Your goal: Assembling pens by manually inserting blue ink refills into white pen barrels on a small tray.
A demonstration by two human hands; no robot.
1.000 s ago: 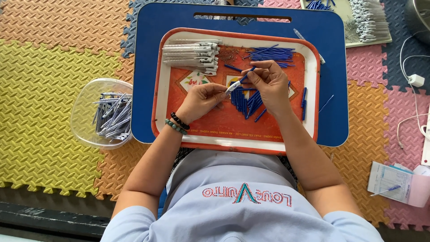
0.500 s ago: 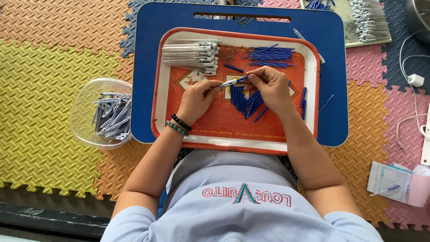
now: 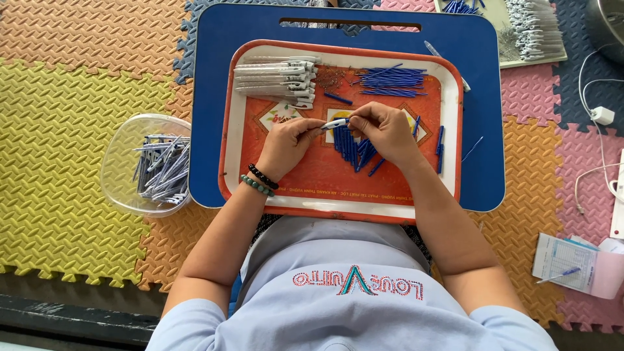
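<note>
Both my hands meet over the middle of an orange tray (image 3: 338, 195) with a white rim. My left hand (image 3: 288, 144) and my right hand (image 3: 385, 130) pinch the two ends of one white pen with a blue part (image 3: 335, 123) between them. Under my right hand lies a loose heap of short blue pen parts (image 3: 354, 148). A stack of white pen barrels (image 3: 276, 77) fills the tray's far left corner. A bundle of thin blue refills (image 3: 392, 79) lies at its far right. Beaded bracelets circle my left wrist.
The tray rests on a blue lap board (image 3: 481, 130) over coloured foam floor mats. A clear plastic tub (image 3: 123, 162) of finished pens stands to the left. More pen parts lie on a sheet at the far right (image 3: 533, 29). White cables (image 3: 601, 117) and papers (image 3: 565, 260) sit right.
My hands have drawn closer together, and the pen between them has gone from tilted to nearly level. My left hand now grips its end.
</note>
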